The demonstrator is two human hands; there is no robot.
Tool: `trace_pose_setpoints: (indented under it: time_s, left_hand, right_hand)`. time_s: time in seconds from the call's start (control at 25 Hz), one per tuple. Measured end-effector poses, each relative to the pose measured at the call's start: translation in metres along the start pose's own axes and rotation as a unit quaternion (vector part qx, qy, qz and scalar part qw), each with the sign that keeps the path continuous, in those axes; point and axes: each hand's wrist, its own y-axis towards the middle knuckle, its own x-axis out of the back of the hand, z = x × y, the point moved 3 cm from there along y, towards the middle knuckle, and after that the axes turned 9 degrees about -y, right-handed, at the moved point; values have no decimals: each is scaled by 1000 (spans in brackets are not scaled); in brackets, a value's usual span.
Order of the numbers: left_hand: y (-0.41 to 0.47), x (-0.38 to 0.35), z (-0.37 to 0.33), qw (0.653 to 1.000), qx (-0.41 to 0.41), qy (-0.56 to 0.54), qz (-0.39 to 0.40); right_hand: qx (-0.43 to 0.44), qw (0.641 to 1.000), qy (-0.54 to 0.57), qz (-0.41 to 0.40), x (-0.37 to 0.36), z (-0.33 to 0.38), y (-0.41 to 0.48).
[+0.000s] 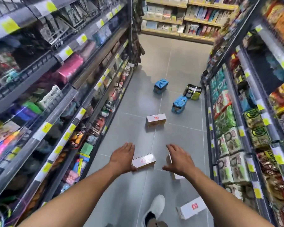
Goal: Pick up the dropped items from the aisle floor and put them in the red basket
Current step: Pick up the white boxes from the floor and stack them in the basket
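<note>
Several items lie on the grey aisle floor. A white box (145,161) lies beside my left hand (123,158), whose straight fingers are spread above its left end. My right hand (179,158) is spread over another white box (173,175), mostly hiding it. Neither hand grips anything. A third white box (155,121) lies farther ahead, and a fourth (193,209) sits near my white shoe (156,208). Two blue packs (161,86) (179,104) and a yellow-green pack (192,92) lie deeper in the aisle. No red basket is in view.
Stocked shelves line the aisle, with the left shelving (61,99) and right shelving (246,120) close on both sides. A further shelf (184,18) crosses the far end. Bare floor tiles (138,99) run along the left side of the aisle.
</note>
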Motion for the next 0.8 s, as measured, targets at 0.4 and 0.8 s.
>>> trace_pose_setpoints:
  time_s: [0.4,0.8]
  left_hand:
    - [120,-35,23,996,54,-56,34]
    - [249,-231,107,995,60,-48,60]
  right_hand:
    - [132,987,-49,83,-24,-25,151]
    - [173,975,-72,116,-236,-23,292]
